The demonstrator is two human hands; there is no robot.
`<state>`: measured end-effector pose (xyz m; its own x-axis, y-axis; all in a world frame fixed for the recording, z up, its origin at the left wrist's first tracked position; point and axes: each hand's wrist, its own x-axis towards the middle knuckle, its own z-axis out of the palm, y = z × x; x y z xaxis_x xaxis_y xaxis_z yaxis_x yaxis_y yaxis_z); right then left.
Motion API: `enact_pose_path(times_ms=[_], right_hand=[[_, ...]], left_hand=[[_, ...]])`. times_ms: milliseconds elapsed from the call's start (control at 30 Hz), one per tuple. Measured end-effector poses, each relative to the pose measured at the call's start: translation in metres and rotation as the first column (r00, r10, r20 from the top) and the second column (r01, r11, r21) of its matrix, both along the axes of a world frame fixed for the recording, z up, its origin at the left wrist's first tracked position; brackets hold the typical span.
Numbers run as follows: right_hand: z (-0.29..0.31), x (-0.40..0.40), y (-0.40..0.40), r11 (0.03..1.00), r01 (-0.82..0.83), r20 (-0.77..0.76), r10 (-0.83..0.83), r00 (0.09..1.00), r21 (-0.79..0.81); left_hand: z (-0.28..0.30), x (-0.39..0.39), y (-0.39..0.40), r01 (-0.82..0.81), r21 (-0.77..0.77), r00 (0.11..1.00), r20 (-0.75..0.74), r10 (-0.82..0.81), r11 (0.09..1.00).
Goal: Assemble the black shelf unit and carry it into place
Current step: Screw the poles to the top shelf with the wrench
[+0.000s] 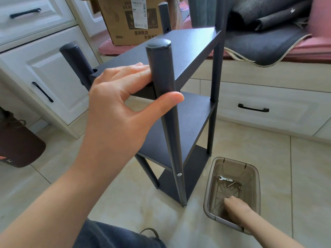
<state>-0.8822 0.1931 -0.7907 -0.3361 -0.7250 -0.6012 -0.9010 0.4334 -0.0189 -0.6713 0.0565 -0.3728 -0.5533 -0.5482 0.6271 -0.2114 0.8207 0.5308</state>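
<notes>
The black shelf unit stands upright on the tiled floor, with three boards between round black posts. My left hand grips the near front post just under its cap, thumb in front and fingers behind against the top board. My right hand reaches down into a brown translucent plastic tub on the floor to the right of the unit. Its fingers are curled at the tub's bottom; what they hold is hidden. A small flat wrench and a few bolts lie in the tub.
White cabinets with black handles stand at the left. A bench with drawers runs along the back right, carrying a cardboard box, pink cushions and dark mats. A dark brown bag sits at far left. My knee is at the bottom.
</notes>
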Motion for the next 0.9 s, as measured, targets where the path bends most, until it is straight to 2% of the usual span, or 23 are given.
enact_pose_path(times_ms=[167,300,367,467,533,600,633,800,900], right_hand=[[0.038,0.003,-0.004,0.998,0.006,0.026,-0.004,1.000,-0.060],[0.099,-0.004,-0.002,0.949,0.105,0.079,-0.086,0.993,-0.298],[0.140,-0.004,0.000,0.878,0.208,0.166,-0.149,0.975,-0.432],[0.213,0.003,0.004,0.703,0.421,0.353,-0.252,0.901,-0.573],[0.265,0.014,0.006,0.546,0.614,0.579,-0.263,0.772,-0.570],[0.315,0.029,0.006,0.421,0.781,0.801,-0.181,0.571,-0.461],[0.337,0.038,0.004,0.380,0.825,0.860,-0.126,0.494,-0.418],[0.407,0.074,-0.016,0.293,0.908,0.954,0.092,0.286,-0.300],[0.417,0.084,-0.033,0.228,0.963,0.979,0.172,0.105,-0.143]], left_hand=[[-0.001,-0.001,0.000,0.001,0.060,1.000,-0.017,0.000,0.998],[-0.002,0.000,0.000,0.017,0.078,0.999,-0.036,-0.014,0.997],[-0.002,0.001,-0.002,0.016,0.050,0.999,-0.030,-0.015,0.999],[-0.002,0.002,-0.004,0.011,0.054,0.999,-0.030,-0.009,0.998],[-0.001,0.003,-0.004,0.014,0.059,1.000,-0.028,-0.012,0.998],[0.000,0.005,-0.004,0.024,0.065,1.000,-0.022,-0.023,0.998],[0.001,0.005,-0.004,0.030,0.070,0.999,-0.017,-0.029,0.997],[0.009,0.010,-0.005,0.068,0.076,0.998,0.008,-0.068,0.995],[0.012,0.015,-0.007,0.099,0.101,0.995,0.003,-0.100,0.990]])
